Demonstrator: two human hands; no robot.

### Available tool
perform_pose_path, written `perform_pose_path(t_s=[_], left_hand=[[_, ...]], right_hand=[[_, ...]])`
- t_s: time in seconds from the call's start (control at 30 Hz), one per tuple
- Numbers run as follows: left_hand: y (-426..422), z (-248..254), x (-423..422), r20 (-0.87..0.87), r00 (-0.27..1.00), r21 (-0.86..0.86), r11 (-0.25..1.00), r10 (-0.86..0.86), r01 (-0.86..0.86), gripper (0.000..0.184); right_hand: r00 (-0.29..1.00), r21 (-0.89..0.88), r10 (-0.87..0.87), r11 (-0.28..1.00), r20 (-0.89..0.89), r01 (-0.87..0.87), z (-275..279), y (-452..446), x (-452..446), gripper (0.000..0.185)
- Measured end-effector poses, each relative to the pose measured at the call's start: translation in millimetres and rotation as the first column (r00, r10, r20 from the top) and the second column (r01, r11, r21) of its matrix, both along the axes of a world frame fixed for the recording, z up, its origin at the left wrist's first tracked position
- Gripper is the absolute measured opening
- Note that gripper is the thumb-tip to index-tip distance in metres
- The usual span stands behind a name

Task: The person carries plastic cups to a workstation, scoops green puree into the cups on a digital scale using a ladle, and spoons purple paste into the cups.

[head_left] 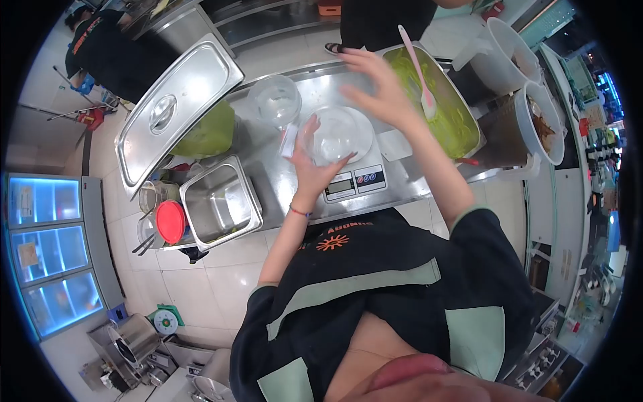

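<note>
Nearest, the black garment with pale-green trim (385,248) bears orange lettering, only partly legible, beside an orange sun emblem (333,242). White rectangular digital scale (355,184): display figures unreadable. Above its platform, the clear round plastic bowl (335,142) faces upward, circular, equal along every axis; the left hand (310,166) grips its side. The right hand (376,86), raised, blurred, fingers spread, is near the rectangular steel pan of green paste (459,110)

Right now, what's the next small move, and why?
Probably bring the right hand to the pink-handled spatula: that hand, though blurred, looks free, and the spatula leans in the green mixture close by, while the left hand holds the clear bowl over the scale.
</note>
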State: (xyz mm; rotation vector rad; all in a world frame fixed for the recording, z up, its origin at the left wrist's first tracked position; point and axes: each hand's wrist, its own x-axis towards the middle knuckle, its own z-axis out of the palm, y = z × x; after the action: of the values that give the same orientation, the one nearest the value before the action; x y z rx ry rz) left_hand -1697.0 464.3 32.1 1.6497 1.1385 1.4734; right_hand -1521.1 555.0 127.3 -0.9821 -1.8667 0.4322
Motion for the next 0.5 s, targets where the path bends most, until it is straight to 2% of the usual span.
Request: perform_pose_path(t_s=[0.03, 0.07, 0.1, 0.13, 0.17, 0.23, 0.27, 0.33, 0.4, 0.47, 0.5], left_hand=[[10.4, -9.8, 3.4, -0.047, 0.999, 0.015, 1.000, 0.022, -0.021, 0.094], [18.4, -18.0, 7.1, -0.094, 0.994, 0.029, 0.999, 0.047, -0.045, 0.093], [23.0, -22.9, 12.4, -0.029, 0.998, 0.015, 0.998, 0.053, -0.053, 0.093], [27.5, -26.3, 15.2, -0.029, 0.998, 0.001, 0.998, 0.055, -0.055, 0.093], [31.1, -29.8, 17.3, -0.052, 0.996, 0.062, 0.996, 0.074, -0.071, 0.094], [32.9, -33.1, 17.1, -0.072, 0.997, 0.008, 0.999, 0.033, -0.032, 0.098], [32.5, -32.6, 17.1, -0.076, 0.996, -0.005, 0.999, 0.035, -0.036, 0.098], [30.6, -27.8, 18.6, -0.211, 0.972, 0.045, 0.994, 0.105, -0.097, 0.100], [20.7, -17.2, 23.0, -0.200, 0.973, 0.015, 0.993, 0.119, -0.119, 0.099], [5.5, -14.6, 20.1, -0.203, 0.965, 0.002, 0.985, 0.167, -0.170, 0.098], [-5.3, -19.6, 18.1, -0.147, 0.977, -0.029, 0.987, 0.152, -0.158, 0.093]], right_hand=[[0.985, -0.085, -0.058, 0.995, -0.162, 0.044, 3.7, -21.5, 19.4, 0.037], [0.991, -0.123, -0.133, 0.984, -0.005, 0.132, 0.7, -43.3, 40.7, 0.034], [0.968, -0.147, -0.198, 0.964, 0.154, 0.220, -3.8, -65.4, 57.1, 0.031], [0.959, -0.137, -0.139, 0.975, 0.248, 0.177, -17.5, -86.6, 65.0, 0.031], [0.938, -0.134, -0.077, 0.983, 0.338, 0.129, -34.4, -108.2, 67.3, 0.031], [0.902, -0.225, 0.063, 0.974, 0.427, 0.038, -53.7, -149.7, 54.3, 0.037], [0.904, -0.238, 0.072, 0.971, 0.422, 0.034, -61.4, -159.7, 47.6, 0.037], [0.861, -0.227, 0.085, 0.973, 0.502, 0.036, -74.1, -172.0, 35.2, 0.035], [0.860, -0.247, 0.103, 0.969, 0.499, 0.028, -85.4, -173.0, 32.4, 0.037], [0.848, -0.216, 0.049, 0.973, 0.527, 0.078, -94.7, -169.2, 28.9, 0.036], [0.854, -0.208, 0.073, 0.977, 0.515, 0.042, -95.6, -166.1, 26.8, 0.036]])
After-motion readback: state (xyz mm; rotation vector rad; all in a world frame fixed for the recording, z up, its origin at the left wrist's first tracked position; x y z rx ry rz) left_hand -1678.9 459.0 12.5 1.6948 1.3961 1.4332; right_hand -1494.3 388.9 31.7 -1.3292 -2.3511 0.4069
